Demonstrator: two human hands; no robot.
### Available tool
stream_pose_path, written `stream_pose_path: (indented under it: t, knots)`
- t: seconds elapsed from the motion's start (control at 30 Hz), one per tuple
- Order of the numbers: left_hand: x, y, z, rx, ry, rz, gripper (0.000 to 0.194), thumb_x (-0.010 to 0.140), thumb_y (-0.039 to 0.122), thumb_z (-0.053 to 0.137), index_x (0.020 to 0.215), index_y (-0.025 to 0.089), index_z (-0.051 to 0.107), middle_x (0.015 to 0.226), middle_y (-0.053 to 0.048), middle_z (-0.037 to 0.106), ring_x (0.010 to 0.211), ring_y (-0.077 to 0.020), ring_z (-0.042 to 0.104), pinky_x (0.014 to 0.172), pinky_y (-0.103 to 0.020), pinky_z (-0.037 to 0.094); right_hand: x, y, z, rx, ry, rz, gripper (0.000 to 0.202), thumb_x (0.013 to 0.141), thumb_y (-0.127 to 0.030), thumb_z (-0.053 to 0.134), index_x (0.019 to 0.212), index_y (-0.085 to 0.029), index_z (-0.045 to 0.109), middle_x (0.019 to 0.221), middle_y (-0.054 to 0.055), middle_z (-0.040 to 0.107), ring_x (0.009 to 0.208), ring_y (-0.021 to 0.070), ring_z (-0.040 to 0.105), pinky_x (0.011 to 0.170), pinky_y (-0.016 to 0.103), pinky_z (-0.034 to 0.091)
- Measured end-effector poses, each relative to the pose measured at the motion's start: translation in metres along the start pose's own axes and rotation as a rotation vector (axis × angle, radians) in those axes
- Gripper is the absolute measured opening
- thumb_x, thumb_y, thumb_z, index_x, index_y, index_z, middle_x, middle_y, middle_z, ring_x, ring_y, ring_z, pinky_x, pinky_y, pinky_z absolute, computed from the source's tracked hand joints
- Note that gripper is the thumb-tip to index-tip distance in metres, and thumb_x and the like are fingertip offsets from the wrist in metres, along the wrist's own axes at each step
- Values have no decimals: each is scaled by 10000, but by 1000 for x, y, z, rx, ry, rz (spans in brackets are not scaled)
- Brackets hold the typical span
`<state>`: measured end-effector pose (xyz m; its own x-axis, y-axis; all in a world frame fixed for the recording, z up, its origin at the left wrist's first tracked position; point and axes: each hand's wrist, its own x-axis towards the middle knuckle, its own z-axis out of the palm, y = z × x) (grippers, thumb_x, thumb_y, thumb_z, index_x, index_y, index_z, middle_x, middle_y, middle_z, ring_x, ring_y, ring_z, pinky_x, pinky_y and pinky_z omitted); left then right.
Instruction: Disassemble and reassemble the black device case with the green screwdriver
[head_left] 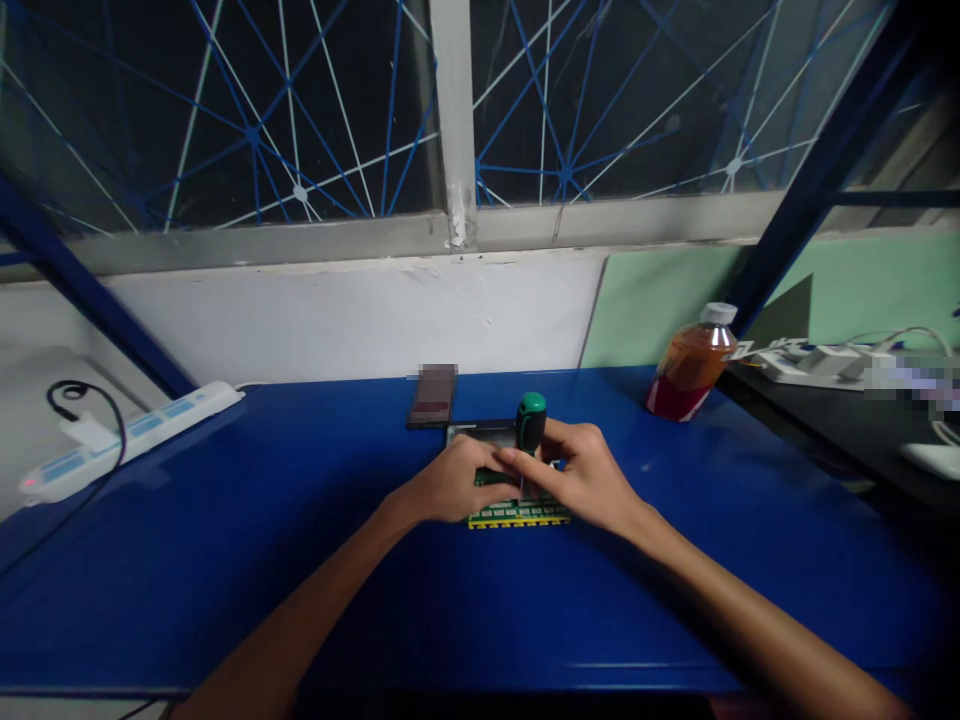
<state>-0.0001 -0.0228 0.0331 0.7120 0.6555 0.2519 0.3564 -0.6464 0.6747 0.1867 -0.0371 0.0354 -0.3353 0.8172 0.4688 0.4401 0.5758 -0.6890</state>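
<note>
Between two hands (pixel 459 480) (pixel 592 478), one screwdriver (pixel 531 422)

Both hands, left (pixel 459 478) and right (pixel 592 475), meet around an upright green-and-black screwdriver (pixel 532 425) over a green circuit board (pixel 517 514); a bottle (pixel 691 365) stands on the blue desk (pixel 337 600).

The person's left hand (pixel 454 480) and right hand (pixel 592 475) are bare, as are both slender forearms (pixel 341 578); dim reddish-dark fabric (pixel 731 709) edges the frame's bottom.
</note>
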Motion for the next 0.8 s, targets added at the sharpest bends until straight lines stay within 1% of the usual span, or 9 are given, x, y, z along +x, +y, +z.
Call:
stream_pose_path:
  t: [0.1, 0.2, 0.37, 0.53, 0.67, 0.8]
  knots:
    - [0, 2, 0, -45, 13, 20, 112, 808, 149, 624, 876, 152, 713, 902, -26, 725, 851, -157, 658, 793, -251, 479, 0, -1, -1, 0, -9, -13, 317, 841, -419, 580, 651, -167, 545, 531, -35, 522, 475, 82, 440, 455, 236, 335]
    - [0, 1, -1, -38, 6, 30, 121, 811, 137, 623, 891, 154, 713, 910, -33, 724, 863, -156, 658, 800, -256, 480, 0, -3, -2, 4, -6, -13, 313, 840, -420, 581, 658, -167, 551, 533, -32, 530, 477, 84, 446, 458, 236, 344]
    - [-1, -2, 0, 0, 7, 11, 91, 814, 186, 640, 864, 150, 707, 914, -45, 720, 837, -163, 656, 780, -280, 486, 1, -6, -2, -10, 1, -35, 330, 825, -422, 595, 618, -174, 527, 512, -38, 512, 465, 80, 430, 451, 237, 340]
    - [0, -1, 0, -1, 27, 40, 93, 806, 211, 659, 872, 165, 705, 914, -35, 715, 836, -157, 649, 775, -278, 487, 1, -7, -4, 32, -49, -37, 278, 822, -406, 599, 677, -173, 557, 547, -37, 503, 485, 84, 439, 463, 238, 360]
    - [1, -1, 0, 3, 30, 49, 102, 815, 250, 646, 839, 172, 707, 891, -34, 709, 813, -157, 647, 769, -285, 493, -1, -6, -4, 118, -86, -24, 215, 808, -357, 627, 725, -175, 546, 556, -50, 482, 490, 84, 443, 473, 235, 376]
    - [0, -4, 0, -1, 28, 53, 101, 811, 254, 651, 832, 173, 708, 904, -39, 706, 836, -164, 646, 776, -291, 492, -2, -4, -3, 134, -81, -21, 203, 795, -326, 649, 723, -174, 536, 559, -55, 476, 495, 83, 433, 471, 231, 366]
